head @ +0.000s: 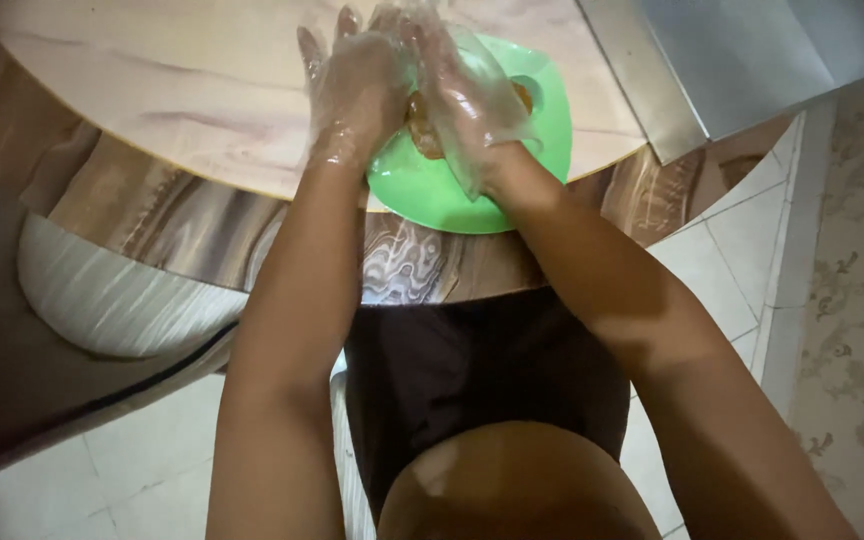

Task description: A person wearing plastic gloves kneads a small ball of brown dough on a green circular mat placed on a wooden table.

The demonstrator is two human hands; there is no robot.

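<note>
Nearest to us is our knee (517, 480), with dark shorts (482, 360) above it and pale floor tiles (152, 460) below. Our forearms reach up to a round marbled table (152, 60). Both hands wear loose clear plastic gloves. Our left hand (357, 85) and right hand (467, 100) press together over a green plate (432, 190) that hangs slightly past the table's near edge. Between the palms we hold a brownish lump of food (422, 125), clasped from both sides, fingers stretched upward rather than curled; most of it is hidden. A grey metal sheet (742, 60) lies at the table's upper right. We see no packages, labels or signs.
</note>
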